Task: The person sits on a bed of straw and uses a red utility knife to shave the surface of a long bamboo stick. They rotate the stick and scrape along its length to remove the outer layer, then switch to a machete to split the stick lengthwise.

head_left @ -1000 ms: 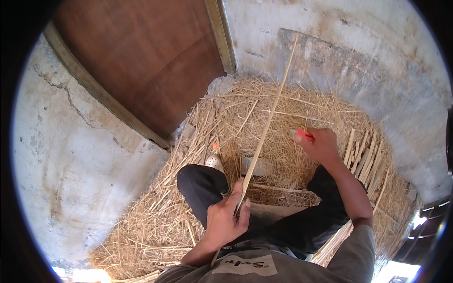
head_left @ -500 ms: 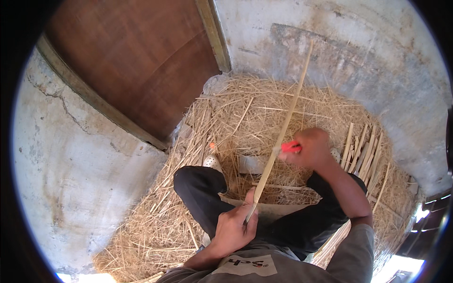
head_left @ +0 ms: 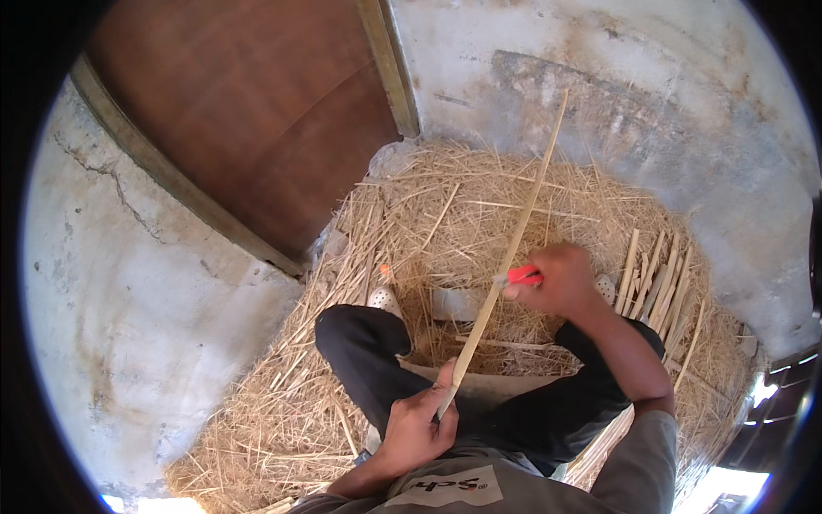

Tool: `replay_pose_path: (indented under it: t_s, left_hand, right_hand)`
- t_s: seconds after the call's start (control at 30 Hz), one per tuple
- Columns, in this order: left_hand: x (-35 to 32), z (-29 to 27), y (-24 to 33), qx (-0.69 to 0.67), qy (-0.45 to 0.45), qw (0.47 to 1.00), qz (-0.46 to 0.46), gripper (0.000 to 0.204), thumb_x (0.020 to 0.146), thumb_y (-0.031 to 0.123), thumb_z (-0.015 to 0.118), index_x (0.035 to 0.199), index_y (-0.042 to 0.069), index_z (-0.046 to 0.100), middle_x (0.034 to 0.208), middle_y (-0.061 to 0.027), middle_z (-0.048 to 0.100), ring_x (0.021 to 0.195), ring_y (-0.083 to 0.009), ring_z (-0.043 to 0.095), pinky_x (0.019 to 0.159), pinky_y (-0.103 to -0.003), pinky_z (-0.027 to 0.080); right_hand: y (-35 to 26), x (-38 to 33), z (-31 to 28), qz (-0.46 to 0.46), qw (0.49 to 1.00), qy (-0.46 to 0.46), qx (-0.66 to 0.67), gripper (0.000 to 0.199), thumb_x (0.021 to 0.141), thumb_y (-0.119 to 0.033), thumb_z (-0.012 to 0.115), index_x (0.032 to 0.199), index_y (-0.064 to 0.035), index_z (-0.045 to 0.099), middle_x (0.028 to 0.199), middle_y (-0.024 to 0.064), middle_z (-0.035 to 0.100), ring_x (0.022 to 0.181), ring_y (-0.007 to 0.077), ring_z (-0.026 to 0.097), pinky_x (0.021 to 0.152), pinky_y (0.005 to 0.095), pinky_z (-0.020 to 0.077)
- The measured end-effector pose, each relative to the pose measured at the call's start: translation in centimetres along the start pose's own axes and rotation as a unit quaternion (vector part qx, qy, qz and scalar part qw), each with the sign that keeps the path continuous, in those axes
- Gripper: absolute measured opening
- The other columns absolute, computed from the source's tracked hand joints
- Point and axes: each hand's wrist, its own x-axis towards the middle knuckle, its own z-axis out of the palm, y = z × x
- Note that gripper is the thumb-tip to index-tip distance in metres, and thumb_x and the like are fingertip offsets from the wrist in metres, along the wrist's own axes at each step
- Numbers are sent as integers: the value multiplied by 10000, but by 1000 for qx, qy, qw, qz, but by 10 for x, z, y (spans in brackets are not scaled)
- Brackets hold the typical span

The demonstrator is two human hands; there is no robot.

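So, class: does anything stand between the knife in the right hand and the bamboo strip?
Nothing visible does: the right hand holds the red-handled knife with its tip at the bamboo strip, beyond the left hand gripping the near end. Blur hides whether tip and strip touch.

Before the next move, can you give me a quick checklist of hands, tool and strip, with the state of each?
1. Left hand grips the strip at its near end: ok.
2. Right hand holds the red tool: ok.
3. Left hand is away from the tool's tip: ok, it is lower down the strip.
4. Tip touches the strip: cannot tell; they meet in view, but the tip is blurred.
5. Strip's far end is clear of the wall: cannot tell; they overlap in this view.
6. Sticks are apart from the right hand: ok, they lie to its right.
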Motion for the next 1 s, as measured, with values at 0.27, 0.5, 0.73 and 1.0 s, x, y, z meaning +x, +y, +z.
replay_pose_path:
  t_s: [0.27, 0.5, 0.73, 1.0]
  left_hand:
    - [-11, 8, -16, -9, 5, 998, 57, 656, 755, -22, 559, 1392, 6, 405, 682, -168, 588, 563, -292, 613, 554, -331, 503]
    - [-10, 2, -2, -26, 0, 1000, 4, 642, 762, -13, 549, 1389, 3, 410, 695, -163, 596, 581, -285, 627, 568, -331, 511]
    - [-22, 4, -6, -52, -33, 998, 5, 588, 750, -11, 554, 1331, -15, 467, 746, -150, 620, 596, -283, 635, 558, -335, 511]
    - [-25, 1, -12, -40, -14, 999, -3, 259, 746, 2, 578, 997, -45, 625, 743, -174, 627, 581, -285, 633, 520, -335, 499]
  right_hand:
    - [38, 8, 17, 91, 995, 45, 2, 546, 754, -573, 675, 532, -91, 542, 462, 76, 473, 413, 261, 499, 441, 383, 404]
    - [21, 14, -8, 38, 998, 35, -44, 543, 713, -551, 707, 504, -100, 487, 472, 93, 478, 425, 269, 507, 444, 381, 410]
    - [77, 26, -10, 210, 972, 82, -70, 608, 764, -629, 638, 559, -60, 575, 459, 82, 465, 397, 278, 486, 437, 382, 409]
    - [73, 25, -6, 167, 978, 116, -57, 587, 812, -628, 582, 656, -71, 676, 471, 100, 500, 409, 282, 496, 443, 384, 414]
